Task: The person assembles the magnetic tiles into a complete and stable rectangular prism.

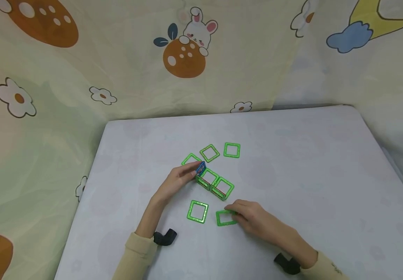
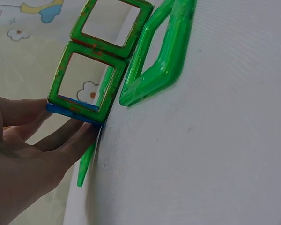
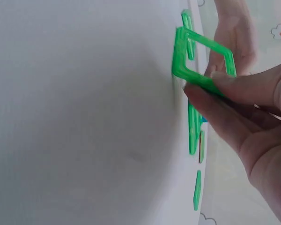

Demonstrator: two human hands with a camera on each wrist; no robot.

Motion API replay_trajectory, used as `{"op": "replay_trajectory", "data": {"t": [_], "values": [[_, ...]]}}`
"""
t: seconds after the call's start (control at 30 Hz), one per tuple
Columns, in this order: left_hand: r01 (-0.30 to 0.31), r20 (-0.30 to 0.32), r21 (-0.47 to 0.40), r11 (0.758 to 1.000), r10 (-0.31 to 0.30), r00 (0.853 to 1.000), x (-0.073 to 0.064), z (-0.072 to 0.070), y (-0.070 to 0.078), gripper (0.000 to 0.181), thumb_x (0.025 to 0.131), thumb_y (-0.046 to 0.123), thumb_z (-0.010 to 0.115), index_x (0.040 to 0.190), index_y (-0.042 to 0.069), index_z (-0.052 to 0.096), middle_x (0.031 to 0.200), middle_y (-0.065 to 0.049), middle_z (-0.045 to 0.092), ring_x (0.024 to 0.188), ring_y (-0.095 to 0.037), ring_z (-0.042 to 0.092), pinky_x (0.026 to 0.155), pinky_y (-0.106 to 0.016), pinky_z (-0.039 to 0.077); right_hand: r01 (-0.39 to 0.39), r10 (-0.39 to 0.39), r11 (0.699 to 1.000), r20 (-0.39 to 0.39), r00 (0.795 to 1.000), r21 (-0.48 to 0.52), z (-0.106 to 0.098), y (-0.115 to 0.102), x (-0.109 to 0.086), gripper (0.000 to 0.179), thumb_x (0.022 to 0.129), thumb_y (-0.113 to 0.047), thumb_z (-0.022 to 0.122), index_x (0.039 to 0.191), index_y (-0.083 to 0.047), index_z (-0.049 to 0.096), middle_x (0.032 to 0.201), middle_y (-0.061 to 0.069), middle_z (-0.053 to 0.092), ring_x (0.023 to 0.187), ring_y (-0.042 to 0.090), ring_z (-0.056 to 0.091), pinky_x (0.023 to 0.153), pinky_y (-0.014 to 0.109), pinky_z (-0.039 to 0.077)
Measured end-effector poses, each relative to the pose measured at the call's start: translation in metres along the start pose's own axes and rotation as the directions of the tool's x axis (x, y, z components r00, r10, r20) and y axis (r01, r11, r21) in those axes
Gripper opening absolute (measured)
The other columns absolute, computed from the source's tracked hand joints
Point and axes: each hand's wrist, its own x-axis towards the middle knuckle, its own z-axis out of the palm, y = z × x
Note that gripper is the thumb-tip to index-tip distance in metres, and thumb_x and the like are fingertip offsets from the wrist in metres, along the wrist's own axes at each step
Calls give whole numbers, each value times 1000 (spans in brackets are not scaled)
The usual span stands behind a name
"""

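My left hand [image 1: 177,179] holds an upright blue magnetic tile [image 2: 75,115] between thumb and fingers, at the left end of a small build. That blue tile meets a standing green square tile [image 2: 55,89], which has a second green tile [image 2: 77,28] standing beside it. Behind these two, green squares lie flat on the table. My right hand [image 1: 259,222] pinches the edge of another open green square tile [image 3: 180,51] between thumb and fingers, close over the table in front of the build. Part of that tile is hidden by the fingers.
On the white table [image 1: 309,175], a loose green square [image 1: 196,220] lies left of the right hand. Beyond the build lie more green squares: one [image 1: 187,158] partly behind the left hand, one [image 1: 206,148] turned cornerwise, one [image 1: 231,156] farther right. A patterned cloth [image 1: 131,58] hangs behind.
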Motion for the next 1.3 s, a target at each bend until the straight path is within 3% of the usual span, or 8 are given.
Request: {"op": "replay_trajectory", "data": {"t": [0.3,0.6,0.83,1.03,1.3], "values": [[-21,1,0,1000,21,1000,2,0,-2,41,108,20,54,148,18,57,154,0,54,148,-19,43,122,-44,36,127,-128,992,-84,988,-18,-7,9,-5,28,78,12,81,99,-5,79,96,-1,75,88,9,72,80,10,55],[0,-8,-13,1000,0,1000,1,0,-3,39,107,23,55,146,23,59,152,4,56,148,-14,43,122,-43,37,264,-265,964,-199,944,-32,-15,16,-1,34,69,15,85,96,-4,80,96,-1,71,85,11,71,79,11,56],[-16,4,-3,1000,16,1000,2,2,-3,39,108,21,53,146,22,59,151,4,56,147,-14,44,122,-43,37,249,-253,968,-198,947,-46,-20,21,-1,34,68,16,85,95,-4,79,96,-1,71,85,12,71,79,10,55],[-20,13,30,999,19,1000,5,3,-4,39,109,23,49,147,21,58,152,4,55,149,-14,40,125,-45,31,236,-243,970,-196,950,-58,-20,22,-2,34,68,16,85,96,-3,79,95,-1,70,85,11,70,78,11,56],[-43,31,64,997,41,999,16,4,2,38,110,23,46,146,24,60,152,3,55,149,-16,41,126,-47,29,221,-239,970,-215,947,-103,-22,24,6,36,68,17,84,98,-3,78,97,0,70,85,12,69,77,13,57]]}}
